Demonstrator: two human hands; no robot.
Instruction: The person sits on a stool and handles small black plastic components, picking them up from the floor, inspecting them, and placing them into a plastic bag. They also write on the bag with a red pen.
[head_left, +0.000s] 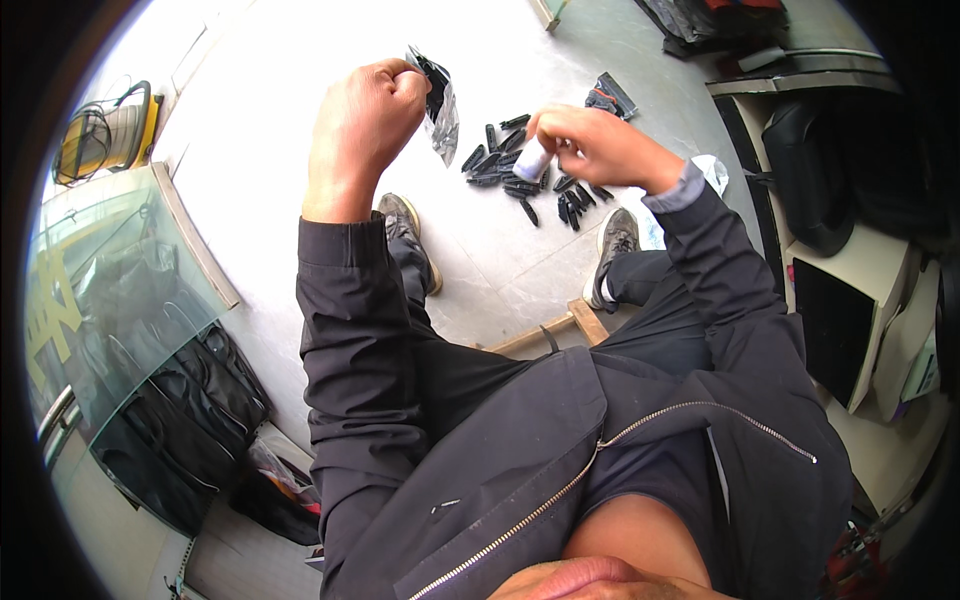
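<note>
My left hand (371, 105) is closed at the top of a clear plastic bag (443, 127) that hangs beside it with black pieces inside. My right hand (592, 142) pinches a small white roll-like object (533, 160), blurred, over the floor. Below the hands several small black plastic parts (512, 161) lie scattered in a loose pile on the tiles. A second clear bag (611, 96) with black pieces and an orange-red strip lies behind my right hand.
My shoes (401, 225) flank the pile, and a wooden stool frame (589, 322) shows beneath me. A white plastic bag (711, 172) lies at right. A glass panel (112, 262) with dark clothing stands left, near a yellow cable reel (112, 139). A cabinet (847, 300) is at right.
</note>
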